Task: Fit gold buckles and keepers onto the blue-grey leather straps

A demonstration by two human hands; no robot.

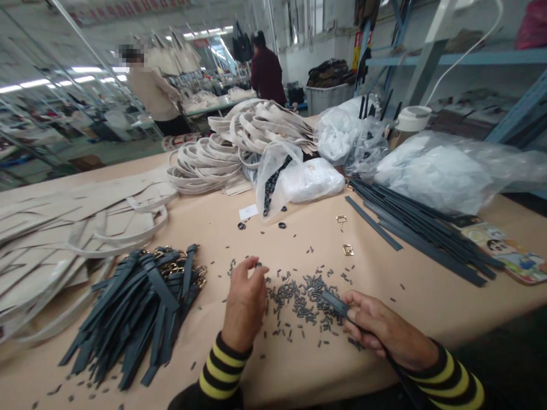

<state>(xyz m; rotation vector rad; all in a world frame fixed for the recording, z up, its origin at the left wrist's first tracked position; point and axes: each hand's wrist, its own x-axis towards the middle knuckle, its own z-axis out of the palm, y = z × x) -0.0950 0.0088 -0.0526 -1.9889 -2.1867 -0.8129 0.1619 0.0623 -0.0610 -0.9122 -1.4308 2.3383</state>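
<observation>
My right hand (376, 327) is closed round a dark blue-grey strap (335, 302), whose flat end points left over the table while the rest trails down below the hand. My left hand (245, 299) is raised at the near edge of a scatter of small dark pieces (314, 287). Its thumb and fingers are bent together, and a small dark piece (258, 265) shows at the fingertips, partly hidden. Left of that hand lies a heap of dark straps (145, 307) with gold-coloured metal fittings at their upper ends.
Long dark strips (423, 233) lie at the right. Two gold buckles (348, 250) sit mid-table. Coiled beige straps (256, 128) and plastic bags (314, 179) stand at the back. Beige panels (85, 205) cover the left. Two people (267, 71) work beyond the table.
</observation>
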